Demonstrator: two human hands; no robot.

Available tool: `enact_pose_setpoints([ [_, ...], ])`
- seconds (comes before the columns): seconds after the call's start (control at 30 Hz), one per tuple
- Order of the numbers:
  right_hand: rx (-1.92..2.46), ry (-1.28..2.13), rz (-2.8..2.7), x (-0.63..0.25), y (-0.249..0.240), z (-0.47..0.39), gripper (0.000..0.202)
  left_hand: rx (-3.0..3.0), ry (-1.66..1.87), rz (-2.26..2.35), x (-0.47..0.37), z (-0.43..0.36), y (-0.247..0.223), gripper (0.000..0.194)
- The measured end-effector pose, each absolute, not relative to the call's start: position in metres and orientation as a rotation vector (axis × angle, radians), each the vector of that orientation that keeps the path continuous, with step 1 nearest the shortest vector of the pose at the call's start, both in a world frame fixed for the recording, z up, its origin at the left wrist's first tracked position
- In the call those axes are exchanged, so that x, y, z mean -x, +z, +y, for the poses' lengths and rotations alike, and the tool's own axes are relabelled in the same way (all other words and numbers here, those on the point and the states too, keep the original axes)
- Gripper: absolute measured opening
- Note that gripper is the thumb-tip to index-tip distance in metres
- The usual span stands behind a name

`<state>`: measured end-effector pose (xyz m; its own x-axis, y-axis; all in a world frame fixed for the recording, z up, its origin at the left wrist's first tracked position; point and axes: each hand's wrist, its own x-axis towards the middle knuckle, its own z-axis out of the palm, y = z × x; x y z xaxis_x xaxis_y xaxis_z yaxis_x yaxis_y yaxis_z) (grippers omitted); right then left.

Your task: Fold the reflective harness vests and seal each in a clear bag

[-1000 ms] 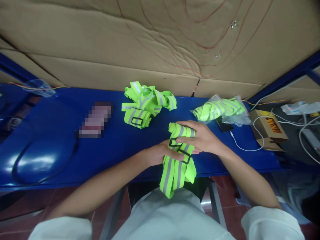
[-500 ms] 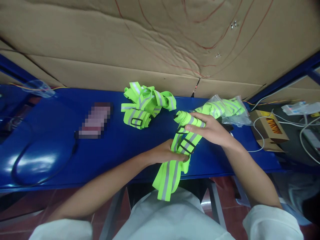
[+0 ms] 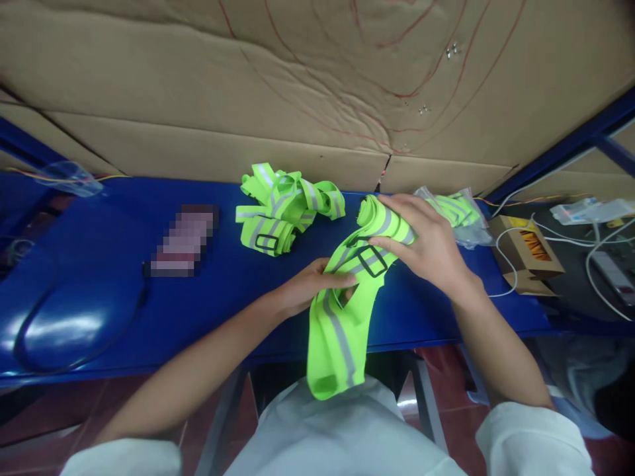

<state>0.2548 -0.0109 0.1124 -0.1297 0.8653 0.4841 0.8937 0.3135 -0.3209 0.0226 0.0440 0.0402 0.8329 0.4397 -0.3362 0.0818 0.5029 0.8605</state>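
Head view, left to right: a crumpled pile of neon-green, grey-striped straps [image 3: 302,198] lies upper centre, its loops likely to snag. The left hand [image 3: 305,289], partly closed, pinches a flat neon-green strap [image 3: 335,330] at centre; its slack tail could twist if that pinch loosens. A rigid black rectangular buckle [image 3: 366,264] might catch the webbing. The right hand [image 3: 431,244], curled around its thick coil, could let layers spiral out if its grip slackens.

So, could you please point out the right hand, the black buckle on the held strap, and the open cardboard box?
Right hand [image 3: 430,239]: head view, back of the hand.
Black buckle [image 3: 383,270]: head view, frame's lower-right corner.
Cardboard box [image 3: 550,266]: head view, front side.
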Motion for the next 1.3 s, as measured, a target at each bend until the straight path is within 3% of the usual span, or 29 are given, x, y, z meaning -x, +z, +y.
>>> enact_pose_setpoints([
  [0.17, 1.645, -0.305, -2.022, -0.245, 0.103, -0.012, 0.066, -1.271, 0.289, 0.679, -0.028, 0.039, 0.034, 0.047],
  [0.4, 1.727, -0.553, -2.048, -0.236, 0.105, -0.018, 0.070, -1.651, 0.539, 0.912, -0.030, 0.040, 0.020, 0.039],
  [0.67, 1.749, -0.483, -1.976, -0.229, 0.101, -0.016, 0.070, -1.173, 0.278, 0.665, -0.026, 0.038, 0.037, 0.062],
  [0.8, 1.730, -0.460, -1.923, -0.223, 0.105, -0.017, 0.065, -1.049, 0.338, 0.635, -0.029, 0.032, 0.033, 0.055],
  [0.97, 1.680, -0.285, -1.869, -0.219, 0.108, -0.015, 0.056, -1.016, 0.356, 0.704, -0.032, 0.029, 0.026, 0.072],
  [1.13, 1.634, -0.193, -1.834, -0.223, 0.102, -0.010, 0.052, -1.020, 0.181, 0.671, -0.029, 0.031, 0.027, 0.063],
  [1.3, 1.622, -0.355, -1.797, -0.235, 0.094, -0.009, 0.061, -0.903, 0.130, 0.525, -0.026, 0.033, 0.031, 0.064],
])
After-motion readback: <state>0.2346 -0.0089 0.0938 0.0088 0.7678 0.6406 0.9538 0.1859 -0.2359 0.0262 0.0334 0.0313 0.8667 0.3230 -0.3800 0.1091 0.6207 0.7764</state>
